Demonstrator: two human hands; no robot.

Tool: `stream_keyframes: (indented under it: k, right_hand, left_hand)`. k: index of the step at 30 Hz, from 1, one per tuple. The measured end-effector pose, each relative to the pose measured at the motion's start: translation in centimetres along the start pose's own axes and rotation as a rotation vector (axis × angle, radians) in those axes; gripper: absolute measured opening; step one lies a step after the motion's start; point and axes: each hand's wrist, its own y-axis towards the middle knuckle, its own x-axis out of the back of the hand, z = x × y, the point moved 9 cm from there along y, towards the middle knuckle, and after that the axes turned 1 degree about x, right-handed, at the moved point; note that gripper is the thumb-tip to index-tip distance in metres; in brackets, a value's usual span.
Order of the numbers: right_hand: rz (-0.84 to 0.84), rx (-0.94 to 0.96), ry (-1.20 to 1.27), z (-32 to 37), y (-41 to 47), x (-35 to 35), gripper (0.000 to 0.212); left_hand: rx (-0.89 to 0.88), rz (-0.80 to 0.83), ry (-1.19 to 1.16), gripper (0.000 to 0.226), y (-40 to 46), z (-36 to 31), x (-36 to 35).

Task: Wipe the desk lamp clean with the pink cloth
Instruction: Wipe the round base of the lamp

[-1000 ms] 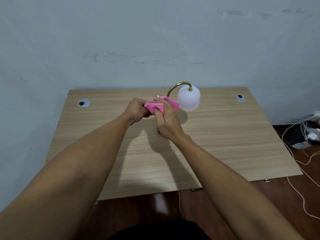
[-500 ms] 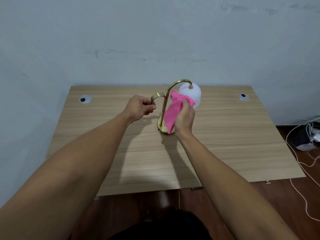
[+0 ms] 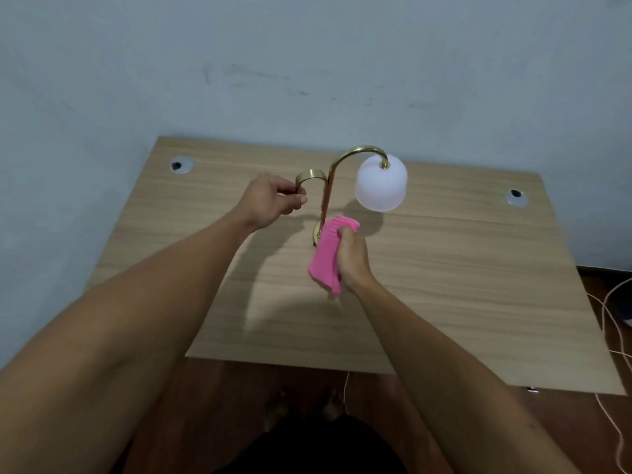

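A brass desk lamp (image 3: 343,158) with a white frosted shade (image 3: 380,186) stands near the middle back of the wooden desk (image 3: 461,268). Its curved brass handle (image 3: 309,175) arches to the left of the stem. My left hand (image 3: 270,200) pinches the end of that handle. My right hand (image 3: 352,258) grips the pink cloth (image 3: 328,251) and presses its upper end against the lamp's round base, which the cloth mostly hides. The rest of the cloth hangs down over the desk beside my wrist.
Two round cable grommets (image 3: 181,164) (image 3: 515,197) sit in the desk's back corners. A pale wall rises right behind the desk. White cables (image 3: 612,336) trail across the dark wooden floor at the right.
My right hand has slid the pink cloth down the stem from beside the shade to the base. My left hand let go of the cloth and took the brass handle.
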Motion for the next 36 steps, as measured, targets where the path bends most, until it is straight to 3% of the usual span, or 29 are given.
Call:
stream_keyframes:
  k: [2, 5, 9, 11, 17, 20, 23, 26, 28, 30, 33, 36]
  right_hand:
    - [-0.034, -0.099, 0.090, -1.2, -0.4, 1.8, 0.042]
    - [-0.220, -0.201, 0.147, -2.4, -0.3, 6.6, 0.040]
    - [-0.417, -0.113, 0.000, 0.4, 1.3, 11.7, 0.052]
    - [-0.425, -0.022, -0.100, 1.9, 2.7, 12.2, 0.059]
    - [-0.080, 0.164, -0.238, 1.0, 8.7, 5.9, 0.047]
    - [0.161, 0.226, -0.296, -0.4, 8.8, 1.1, 0.058]
    - [0.291, 0.382, -0.577, -1.9, 7.9, -1.1, 0.053]
    - [0.432, 0.633, -0.866, -3.2, 6.8, -1.1, 0.053]
    - [0.473, 0.690, -0.861, -3.1, 6.6, 0.1, 0.052]
    - [0.449, 0.631, -0.783, -2.1, 7.1, 1.2, 0.050]
    - [0.410, 0.591, -0.762, -1.1, 7.5, -0.2, 0.050]
    - [0.494, 0.612, -0.860, -2.2, 7.0, -1.0, 0.056]
  left_hand:
    - [0.053, -0.072, -0.022, 0.023, -0.1, 1.6, 0.0]
    - [0.140, -0.139, -0.003, 0.040, -1.1, 4.3, -1.2]
    - [0.269, -0.148, 0.114, 0.056, -2.9, 7.3, -3.4]
    - [0.301, -0.120, 0.143, 0.059, -3.2, 8.2, -4.8]
    - [0.285, -0.028, 0.399, 0.080, -1.5, 10.1, -8.7]
    - [0.172, 0.006, 0.343, 0.074, -0.2, 9.9, -10.6]
    - [0.044, -0.036, 0.338, 0.067, 0.6, 9.9, -11.5]
    - [0.028, -0.051, 0.396, 0.070, 1.0, 10.0, -11.7]
    - [0.044, -0.046, 0.423, 0.078, 1.1, 10.4, -11.8]
    - [0.057, -0.035, 0.431, 0.083, 1.3, 10.7, -11.7]
    - [0.074, -0.029, 0.399, 0.079, 1.4, 11.0, -11.7]
    - [0.068, -0.026, 0.410, 0.077, 1.6, 10.7, -11.6]
